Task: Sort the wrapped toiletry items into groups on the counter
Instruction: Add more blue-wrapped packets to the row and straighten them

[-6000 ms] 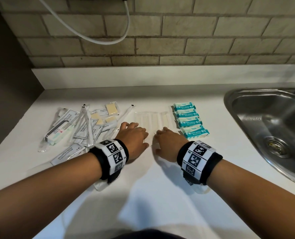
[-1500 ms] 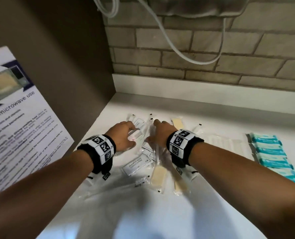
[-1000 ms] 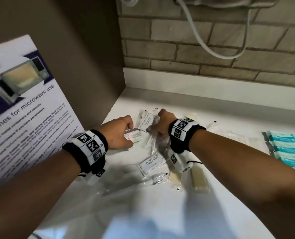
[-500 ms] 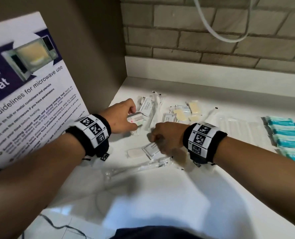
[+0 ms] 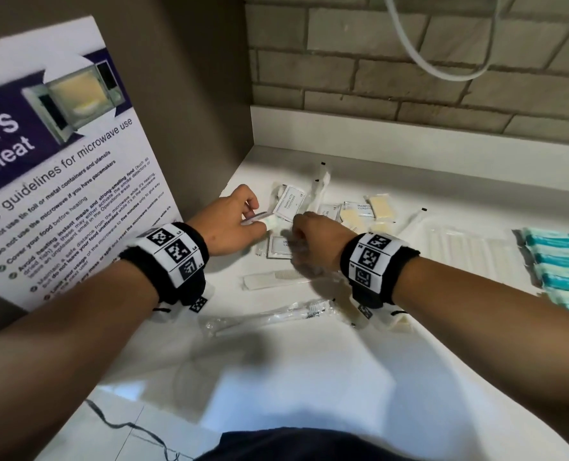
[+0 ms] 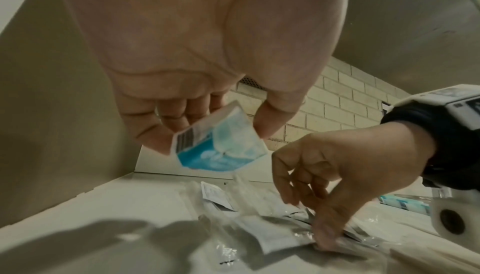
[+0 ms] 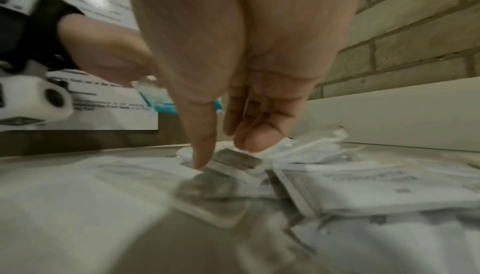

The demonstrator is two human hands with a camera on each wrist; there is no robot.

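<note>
Both forearms are bare. Each wrist wears a black fabric band [image 5: 163, 261] carrying white panels printed with black square codes [image 5: 373, 257]. Under each band hangs a small white camera housing [image 6: 451, 217]. Dark clothing [image 5: 303, 444] shows at bottom centre.

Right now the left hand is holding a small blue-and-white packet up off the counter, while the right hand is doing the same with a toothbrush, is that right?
Not quite. The left hand does hold the blue-and-white packet above the counter, but the right hand holds no toothbrush: its fingertips are down on the flat sachets, as the right wrist view shows. The wrapped toothbrush lies untouched on the counter.
</note>
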